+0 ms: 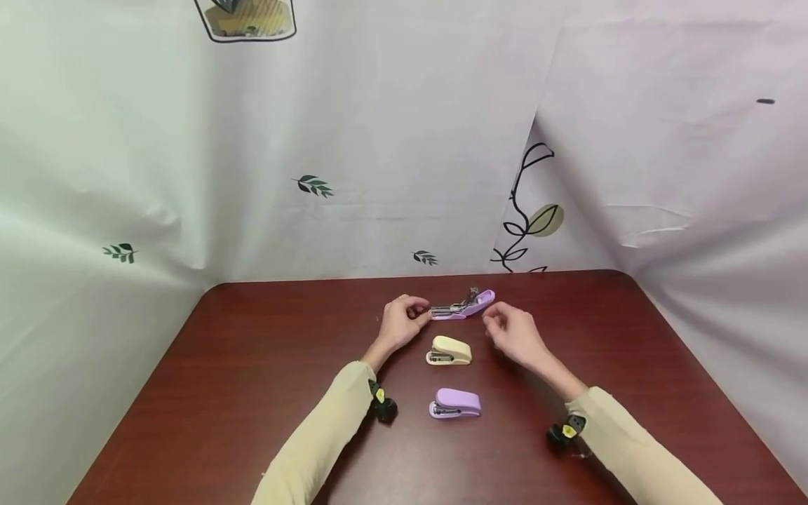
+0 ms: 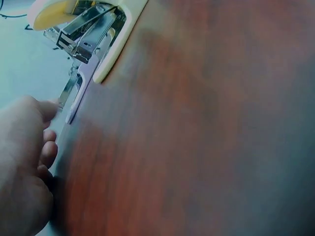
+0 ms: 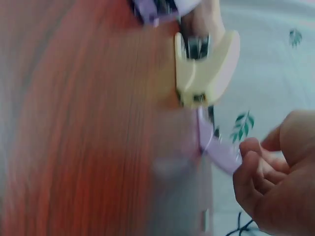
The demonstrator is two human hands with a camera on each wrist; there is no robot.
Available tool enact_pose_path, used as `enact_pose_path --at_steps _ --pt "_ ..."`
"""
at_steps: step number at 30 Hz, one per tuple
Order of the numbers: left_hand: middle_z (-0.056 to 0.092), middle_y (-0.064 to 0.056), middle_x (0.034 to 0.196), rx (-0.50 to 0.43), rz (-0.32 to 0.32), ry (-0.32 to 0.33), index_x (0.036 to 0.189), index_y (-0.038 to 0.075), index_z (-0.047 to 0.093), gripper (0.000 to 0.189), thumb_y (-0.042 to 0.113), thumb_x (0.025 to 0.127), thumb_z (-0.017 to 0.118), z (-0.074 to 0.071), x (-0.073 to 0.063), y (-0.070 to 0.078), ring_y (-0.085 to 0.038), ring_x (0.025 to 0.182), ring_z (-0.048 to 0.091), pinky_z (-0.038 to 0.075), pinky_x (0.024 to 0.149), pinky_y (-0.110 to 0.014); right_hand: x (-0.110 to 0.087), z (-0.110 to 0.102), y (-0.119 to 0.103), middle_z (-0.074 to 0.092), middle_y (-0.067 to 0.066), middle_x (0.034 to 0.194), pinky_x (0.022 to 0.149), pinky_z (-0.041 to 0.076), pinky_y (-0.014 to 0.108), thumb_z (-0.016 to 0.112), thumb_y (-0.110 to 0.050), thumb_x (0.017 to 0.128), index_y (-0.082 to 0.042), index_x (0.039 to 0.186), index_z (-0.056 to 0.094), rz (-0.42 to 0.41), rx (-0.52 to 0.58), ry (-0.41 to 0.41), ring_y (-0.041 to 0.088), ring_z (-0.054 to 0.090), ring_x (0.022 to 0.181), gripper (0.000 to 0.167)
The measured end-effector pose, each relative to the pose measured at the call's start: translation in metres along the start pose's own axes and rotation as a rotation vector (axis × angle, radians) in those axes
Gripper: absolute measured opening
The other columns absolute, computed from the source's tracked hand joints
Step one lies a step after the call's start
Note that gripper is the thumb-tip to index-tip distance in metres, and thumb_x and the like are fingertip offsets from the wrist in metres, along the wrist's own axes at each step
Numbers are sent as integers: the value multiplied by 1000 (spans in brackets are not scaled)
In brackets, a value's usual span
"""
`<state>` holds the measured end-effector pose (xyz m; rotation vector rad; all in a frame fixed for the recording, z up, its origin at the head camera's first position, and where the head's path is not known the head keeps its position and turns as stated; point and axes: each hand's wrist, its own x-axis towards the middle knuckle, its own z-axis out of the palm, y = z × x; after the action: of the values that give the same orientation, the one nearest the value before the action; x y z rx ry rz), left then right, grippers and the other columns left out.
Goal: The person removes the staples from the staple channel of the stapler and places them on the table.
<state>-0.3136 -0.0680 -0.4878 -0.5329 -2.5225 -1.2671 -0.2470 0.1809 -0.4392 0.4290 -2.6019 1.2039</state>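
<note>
A purple stapler (image 1: 482, 300) lies opened out near the table's back edge, its cap swung back to the right and its metal rail bared. My left hand (image 1: 399, 322) pinches the stapler's left end between thumb and index finger; in the left wrist view the fingertips meet the end of the rail (image 2: 66, 93). By the cap end is my right hand (image 1: 514, 335), fingers loosely curled, with a small gap to the cap in the head view. The right wrist view shows those fingers close to the purple cap (image 3: 224, 155), partly covering its tip.
A cream stapler (image 1: 451, 348) stands closed in front of the opened one. Nearer still is a second purple stapler (image 1: 459, 401), also closed. The dark red wooden table (image 1: 252, 379) ends at a white printed curtain (image 1: 379, 140) behind.
</note>
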Motion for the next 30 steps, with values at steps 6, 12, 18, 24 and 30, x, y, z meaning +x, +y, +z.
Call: enact_pose_path --at_steps 6,12,18,24,30 --pt "63 1 84 -135 79 -69 99 4 74 21 -1 79 68 -23 -25 13 -13 73 58 47 67 -28 -5 15 -21 62 1 88 65 50 31 76 -5 83 -2 101 67 -298 -35 -147 16 59 73 19" --pt "64 -3 90 -105 186 -270 104 5 71 30 10 77 81 -26 -48 31 -16 79 59 49 71 -27 -3 23 -34 60 7 106 85 47 43 81 -10 81 -5 110 67 -360 -138 -220 27 56 96 33" --pt "60 3 79 81 201 -224 86 13 71 22 19 75 88 -11 -56 36 -12 72 52 42 64 -26 1 31 -44 60 9 108 85 48 44 80 -12 83 -8 112 68 -372 -223 -280 27 56 98 32" --pt "59 6 77 123 169 -178 78 16 69 20 19 75 88 -5 -60 33 -11 71 50 39 61 -25 1 36 -48 63 9 106 84 49 45 77 -8 85 -8 108 68 -413 -295 -312 28 59 97 25" --pt "59 7 76 112 168 -174 81 14 72 18 20 75 88 -6 -57 35 -11 72 51 40 62 -25 2 33 -49 61 8 101 81 49 45 75 -3 84 -6 106 66 -441 -312 -296 27 58 94 24"
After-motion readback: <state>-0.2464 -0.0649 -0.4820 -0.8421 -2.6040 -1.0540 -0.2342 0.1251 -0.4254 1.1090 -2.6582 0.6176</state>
